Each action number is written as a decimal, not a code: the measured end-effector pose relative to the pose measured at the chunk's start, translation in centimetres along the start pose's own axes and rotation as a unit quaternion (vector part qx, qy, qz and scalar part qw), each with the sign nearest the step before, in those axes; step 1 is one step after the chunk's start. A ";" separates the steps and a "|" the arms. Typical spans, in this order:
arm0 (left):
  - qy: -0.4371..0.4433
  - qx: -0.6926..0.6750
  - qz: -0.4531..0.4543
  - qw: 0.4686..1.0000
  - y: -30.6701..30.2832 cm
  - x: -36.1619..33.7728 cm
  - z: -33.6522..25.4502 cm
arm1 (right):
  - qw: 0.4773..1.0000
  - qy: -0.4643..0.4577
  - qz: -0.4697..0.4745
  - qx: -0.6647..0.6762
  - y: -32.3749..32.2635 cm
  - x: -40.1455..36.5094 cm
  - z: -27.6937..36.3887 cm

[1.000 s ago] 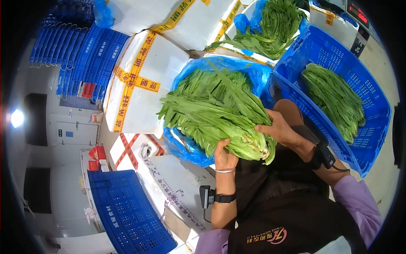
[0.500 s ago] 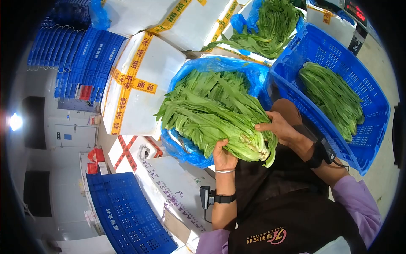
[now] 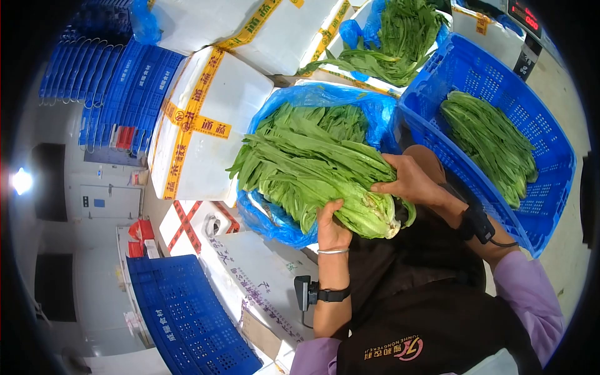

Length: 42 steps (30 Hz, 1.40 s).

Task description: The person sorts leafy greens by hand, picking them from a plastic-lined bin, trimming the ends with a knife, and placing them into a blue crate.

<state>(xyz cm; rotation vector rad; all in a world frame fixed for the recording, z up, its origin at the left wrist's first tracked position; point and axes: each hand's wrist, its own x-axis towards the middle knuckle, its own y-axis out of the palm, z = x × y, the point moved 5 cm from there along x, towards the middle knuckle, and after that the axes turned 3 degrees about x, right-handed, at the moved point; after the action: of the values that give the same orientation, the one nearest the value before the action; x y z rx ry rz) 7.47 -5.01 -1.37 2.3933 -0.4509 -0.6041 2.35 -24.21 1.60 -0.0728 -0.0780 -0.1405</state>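
A bunch of long-leaved green lettuce (image 3: 331, 178) lies across the top of a foam box lined with a blue plastic bag (image 3: 378, 119). Its pale cut stem end points toward my lap. My left hand (image 3: 333, 228) grips the bunch from the near side, thumb on top and fingers hidden beneath. At the stem end my right hand (image 3: 409, 181) is closed around the other side, its thumb pressed on the leaves. One outer leaf (image 3: 409, 214) curls away from the base. More lettuce (image 3: 340, 115) fills the bag behind the bunch.
To the right stands a blue plastic crate (image 3: 544, 215) with lettuce (image 3: 490, 150) inside. Another foam box (image 3: 340, 70) at the back holds loose greens. Taped white foam boxes (image 3: 240, 84) stand on the left, near stacked blue crates (image 3: 140, 75) and another blue crate (image 3: 194, 312).
My right hand has shifted slightly up and left over the stem end. The bunch has turned a little, and an outer leaf now sticks out to the right of its base.
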 end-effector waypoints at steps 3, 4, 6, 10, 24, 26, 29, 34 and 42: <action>-0.005 -0.001 -0.005 1.000 -0.1 -0.2 -0.1 | 0.998 0.016 0.005 -0.063 -0.2 0.0 -0.5; -0.006 -0.001 -0.005 1.000 -0.1 -0.2 -0.2 | 0.984 -0.061 -0.018 -0.165 -0.3 -0.2 0.1; -0.006 0.001 -0.019 1.000 -0.3 -0.2 -0.1 | 0.954 -0.133 -0.043 -0.264 -0.3 -0.3 0.9; 0.016 0.030 -0.015 0.999 -0.9 0.0 0.3 | 0.971 -0.139 -0.022 -0.195 0.0 0.2 0.6; -0.017 -0.016 -0.060 0.998 -0.9 -0.9 -0.6 | 0.919 0.099 -0.058 0.378 -4.8 0.9 1.0; -0.023 -0.022 -0.057 0.998 -1.0 -1.1 -0.8 | 0.952 0.063 -0.039 0.298 -5.1 0.9 1.8; -0.026 -0.027 -0.049 0.998 -0.9 -1.1 -0.7 | 0.986 0.047 0.036 0.158 -3.2 0.6 3.6; -0.019 -0.015 -0.045 0.999 -0.2 -1.3 -0.5 | 0.992 -0.055 0.106 0.028 0.8 2.1 1.8; 0.020 0.023 -0.005 1.000 -1.3 -0.9 1.0 | 0.977 -0.120 0.064 -0.166 3.0 3.1 1.8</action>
<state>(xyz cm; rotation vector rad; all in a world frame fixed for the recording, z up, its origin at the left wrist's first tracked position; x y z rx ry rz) 6.40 -4.06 -2.59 2.4470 -0.4405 -0.5547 5.71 -21.54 3.46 -0.4283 -0.2911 -0.0131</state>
